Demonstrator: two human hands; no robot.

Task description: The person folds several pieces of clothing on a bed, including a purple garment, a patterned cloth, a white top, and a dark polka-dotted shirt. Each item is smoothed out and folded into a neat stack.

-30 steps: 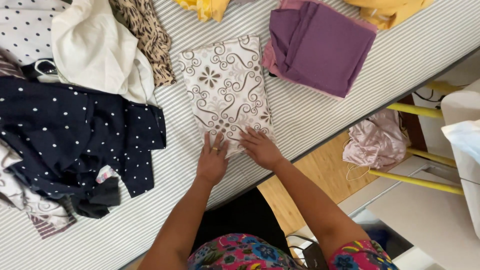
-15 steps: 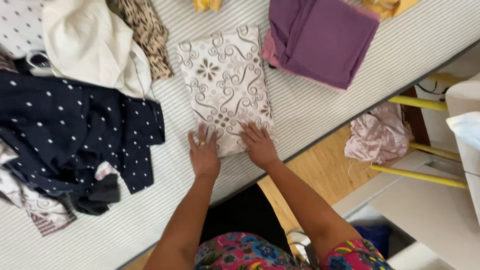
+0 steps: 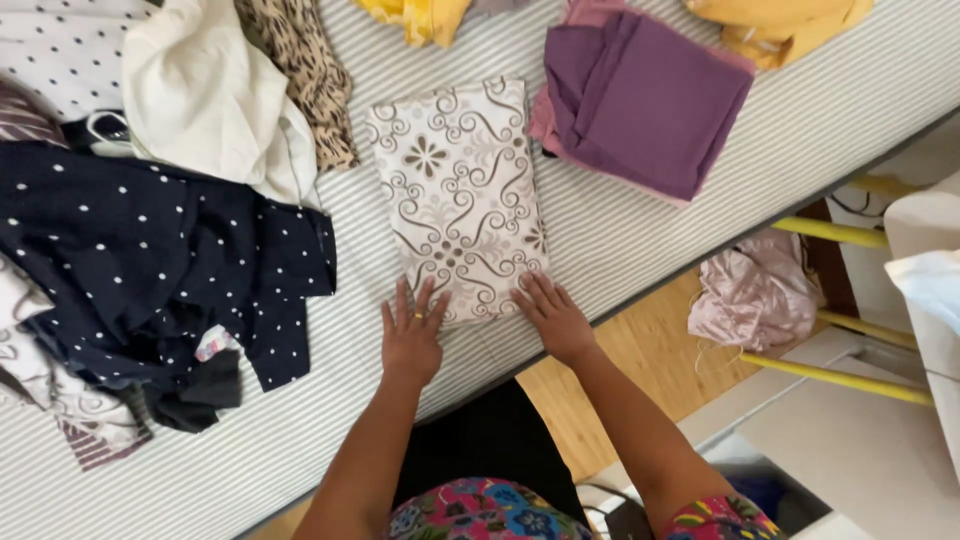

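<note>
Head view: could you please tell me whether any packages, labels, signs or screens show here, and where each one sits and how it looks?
None that I can see: no package, label, sign or screen.
Only cloth lies on the striped surface; both hands rest at the near edge of a folded cream cloth with brown scrolls.

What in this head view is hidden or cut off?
- Yellow garment: cut by the top edge.
- Patterned folded cloth: near edge under the left hand and right hand.
- White polka-dot cloth: partly under the cream garment.
</note>
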